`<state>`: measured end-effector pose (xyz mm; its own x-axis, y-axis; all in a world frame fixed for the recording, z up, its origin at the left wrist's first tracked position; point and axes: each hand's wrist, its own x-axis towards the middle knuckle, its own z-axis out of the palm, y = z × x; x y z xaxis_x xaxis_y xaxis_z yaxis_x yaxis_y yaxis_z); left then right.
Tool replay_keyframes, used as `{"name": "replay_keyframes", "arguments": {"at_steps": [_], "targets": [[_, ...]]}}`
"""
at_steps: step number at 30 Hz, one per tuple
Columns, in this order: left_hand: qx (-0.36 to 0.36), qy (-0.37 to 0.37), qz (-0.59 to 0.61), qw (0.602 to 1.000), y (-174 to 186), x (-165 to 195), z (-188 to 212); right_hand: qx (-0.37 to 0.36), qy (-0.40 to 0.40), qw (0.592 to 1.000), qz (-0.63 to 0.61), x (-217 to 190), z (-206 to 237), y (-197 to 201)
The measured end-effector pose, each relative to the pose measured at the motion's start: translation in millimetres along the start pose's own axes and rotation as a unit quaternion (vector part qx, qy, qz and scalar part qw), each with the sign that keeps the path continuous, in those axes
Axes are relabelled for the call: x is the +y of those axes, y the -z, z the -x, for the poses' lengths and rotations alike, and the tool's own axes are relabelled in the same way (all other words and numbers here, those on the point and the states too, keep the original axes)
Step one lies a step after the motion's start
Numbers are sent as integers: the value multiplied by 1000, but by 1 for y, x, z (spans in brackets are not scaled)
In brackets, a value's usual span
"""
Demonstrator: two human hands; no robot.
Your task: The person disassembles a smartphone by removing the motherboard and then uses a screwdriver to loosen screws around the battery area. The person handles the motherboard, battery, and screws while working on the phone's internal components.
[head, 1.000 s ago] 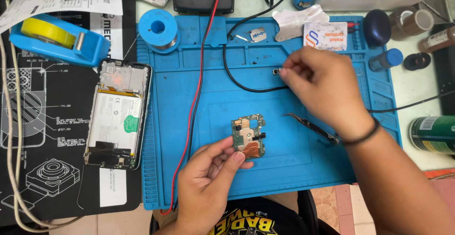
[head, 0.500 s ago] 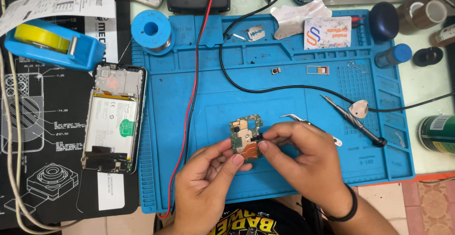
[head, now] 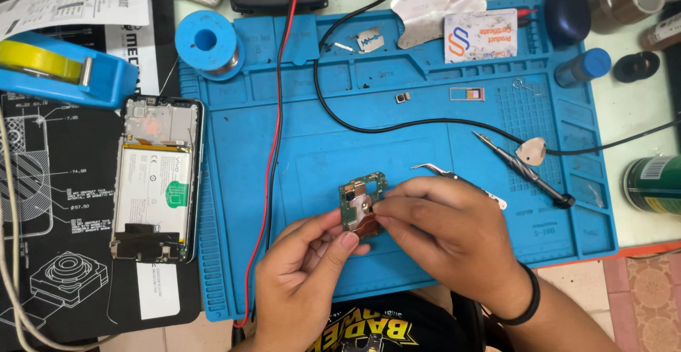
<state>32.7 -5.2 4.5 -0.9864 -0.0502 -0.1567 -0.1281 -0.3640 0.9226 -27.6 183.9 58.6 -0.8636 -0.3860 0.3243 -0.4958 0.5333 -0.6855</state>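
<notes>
At the far left of the bench sits a blue tape dispenser with a yellow roll [head: 60,72], and just below it lies an opened black smartphone with its white battery showing [head: 154,179], resting at the left edge of the blue silicone work mat [head: 284,146]. A thin red wire [head: 273,146] runs down the mat beside it. Near the mat's middle, the left hand [head: 301,281] pinches the lower edge of a small green circuit board with a copper patch [head: 363,205], held tilted just above the mat. The right hand [head: 454,235] grips the same board from the right side. Just beyond its knuckles lie silver metal tweezers [head: 457,179], and further right a slim black soldering iron [head: 523,169] on its black cable.
</notes>
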Motion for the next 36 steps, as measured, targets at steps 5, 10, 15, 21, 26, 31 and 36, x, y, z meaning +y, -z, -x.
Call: {"name": "replay_keyframes", "arguments": {"at_steps": [5, 10, 15, 21, 26, 31, 36], "targets": [[-5, 0, -17, 1000, -3, 1, 0, -9, -32, 999, -23, -3, -2, 2], [-11, 16, -8, 1000, -7, -1, 1, -52, -89, 993, -54, -7, -12, 11], [-20, 11, -11, 1000, -7, -2, 1, -123, -82, 989, 9, -7, -24, 19], [-6, 18, -7, 1000, -12, 1, 0, -107, -51, 992, 52, -12, -24, 17], [13, 16, -25, 999, -17, 5, 1, -77, -54, 995, 43, -15, -13, 8], [17, 19, -38, 999, -18, 7, 0, -35, -72, 996, 29, -14, -6, -1], [38, 4, -12, 999, -19, 5, 0, 8, -37, 998, 55, -16, -5, -5]]}}
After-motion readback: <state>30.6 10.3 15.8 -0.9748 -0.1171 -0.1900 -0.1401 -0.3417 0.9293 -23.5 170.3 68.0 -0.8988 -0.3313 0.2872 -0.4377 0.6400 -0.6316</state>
